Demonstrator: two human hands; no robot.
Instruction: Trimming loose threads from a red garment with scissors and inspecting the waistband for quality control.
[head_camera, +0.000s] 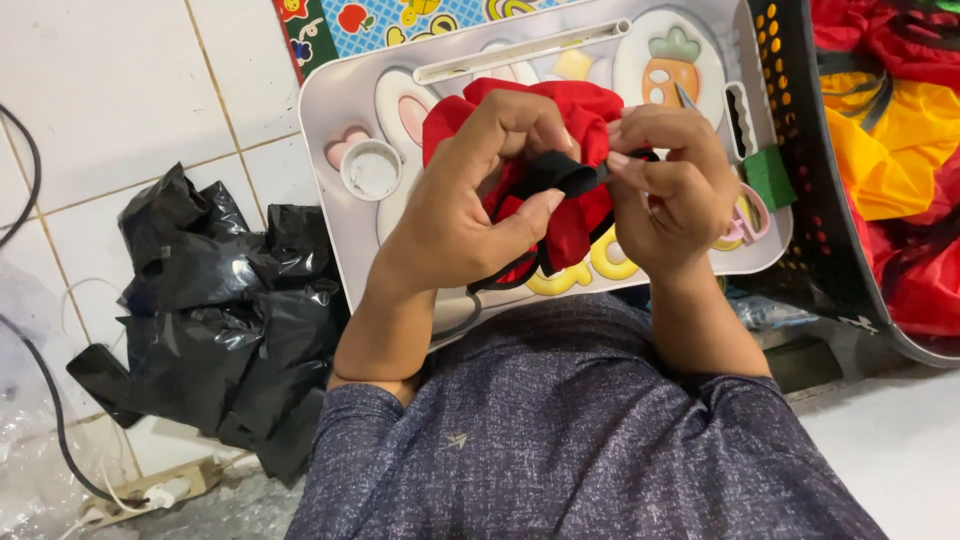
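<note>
A bunched red cloth (570, 105) with a black fabric strip (556, 174) is held over a small white tray table (340, 110). My left hand (470, 200) grips the red cloth and pinches the black strip between thumb and fingers. My right hand (670, 190) pinches the other end of the black strip, and a thin metal tip (685, 96) sticks up above its fingers. A black cord (500, 282) hangs below the cloth.
The tray bears cartoon rabbit and carrot pictures, a round cup recess (371, 170), a green block (769, 176) and pink scissors (748, 218). A black basket (800, 130) of red and yellow cloth stands right. Crumpled black plastic bags (220, 310) and cables (40, 390) lie left on white tiles.
</note>
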